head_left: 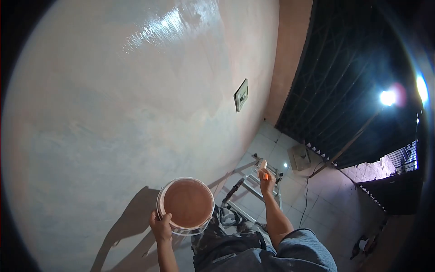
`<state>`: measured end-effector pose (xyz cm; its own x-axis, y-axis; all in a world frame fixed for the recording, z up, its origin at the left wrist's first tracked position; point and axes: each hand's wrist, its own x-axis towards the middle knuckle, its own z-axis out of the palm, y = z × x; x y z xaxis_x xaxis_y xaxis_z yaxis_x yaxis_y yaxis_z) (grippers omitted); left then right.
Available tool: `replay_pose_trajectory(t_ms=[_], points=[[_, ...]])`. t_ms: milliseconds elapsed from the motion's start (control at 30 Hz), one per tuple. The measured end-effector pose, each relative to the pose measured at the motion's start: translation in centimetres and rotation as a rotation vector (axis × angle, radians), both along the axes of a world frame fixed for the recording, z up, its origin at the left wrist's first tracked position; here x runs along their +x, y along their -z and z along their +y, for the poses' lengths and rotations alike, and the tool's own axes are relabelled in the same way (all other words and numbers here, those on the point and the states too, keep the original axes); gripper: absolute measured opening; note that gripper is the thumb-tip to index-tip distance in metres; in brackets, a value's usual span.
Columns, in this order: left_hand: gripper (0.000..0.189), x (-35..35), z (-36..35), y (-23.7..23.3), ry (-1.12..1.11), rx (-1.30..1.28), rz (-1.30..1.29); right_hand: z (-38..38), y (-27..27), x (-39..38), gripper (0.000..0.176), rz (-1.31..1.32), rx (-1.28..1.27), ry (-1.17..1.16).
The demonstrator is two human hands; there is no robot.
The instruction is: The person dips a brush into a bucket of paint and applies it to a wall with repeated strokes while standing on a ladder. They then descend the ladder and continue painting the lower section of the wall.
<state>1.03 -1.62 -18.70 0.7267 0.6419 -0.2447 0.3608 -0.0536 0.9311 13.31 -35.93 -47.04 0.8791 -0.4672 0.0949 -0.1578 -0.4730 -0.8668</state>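
My left hand (161, 228) grips the rim of a round white bucket (161, 192), thumb over the edge. Inside the bucket is a reddish-brown liquid (188, 202), probably paint. Off to the right, my right hand (267, 180) is closed around what looks like a paintbrush (263, 164), pale at its upper end with orange showing near my fingers. Its fine detail is too small to make out. The pale, patchy wall (113, 113) fills the left side, with a shiny, wet-looking patch (167, 27) near the top.
A metal stepladder (251, 190) stands below me by the wall. A switch plate (241, 95) sits on the wall. To the right are a dark folding gate (340, 77), a bright lamp (388, 97) on a slanted pole (349, 144), and a cable (306, 199) across the tiled floor (326, 208).
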Motion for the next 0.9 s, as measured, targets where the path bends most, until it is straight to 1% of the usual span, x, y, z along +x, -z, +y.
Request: replay_pose_trajectory(t_ms=[67,100,167,200,267,333,400,433,533,567,667,700,733,800,900], points=[[0.021,0.2,0.0,0.6,0.053,-0.011,0.006,-0.4,0.8,-1.8,0.027,0.240,-0.163,-0.064],[0.022,0.4,-0.4,0.6,0.045,-0.024,-0.009,-0.6,1.9,-3.0,0.031,0.273,-0.179,-0.067],[0.020,0.7,-1.0,0.6,0.027,-0.021,0.006,-0.9,3.3,-4.7,0.029,0.226,-0.226,-0.064],[0.019,0.9,-1.1,0.6,0.024,-0.038,0.009,-0.8,3.8,-5.3,0.029,0.220,-0.317,-0.048],[0.014,1.6,-1.8,-0.3,0.039,-0.004,0.002,-0.8,4.8,-6.2,0.029,0.266,-0.328,-0.054],[0.012,1.6,-1.5,0.1,0.047,0.023,-0.018,-0.9,5.4,-6.9,0.024,0.318,-0.262,-0.035],[0.011,1.6,-1.5,0.3,0.048,-0.005,-0.034,-0.9,5.4,-7.3,0.023,0.352,-0.202,-0.019],[0.011,1.8,-1.5,0.2,0.049,-0.002,-0.032,-0.7,5.4,-7.6,0.022,0.321,-0.178,-0.020],[0.010,2.1,-1.8,-0.6,0.094,0.008,-0.019,-0.2,5.2,-8.7,0.020,0.379,-0.097,0.028],[0.011,1.9,-1.6,-0.6,0.106,0.002,0.012,0.1,5.1,-9.1,0.019,0.330,-0.122,0.039],[0.014,2.4,-2.3,-1.3,0.122,-0.005,0.005,0.4,5.0,-10.4,0.020,0.465,-0.068,-0.006],[0.017,2.3,-2.0,-1.1,0.154,0.006,0.030,0.6,4.7,-10.8,0.021,0.512,-0.122,-0.003],[0.017,2.4,-2.1,-1.0,0.162,0.004,0.044,0.6,4.6,-11.3,0.021,0.526,-0.121,0.004],[0.017,3.0,-2.2,-0.7,0.169,-0.003,0.053,1.0,4.7,-12.0,0.019,0.475,-0.206,0.046],[0.021,3.9,-2.0,1.4,0.211,-0.027,0.063,0.9,5.6,-12.0,0.018,0.448,-0.236,0.041]])
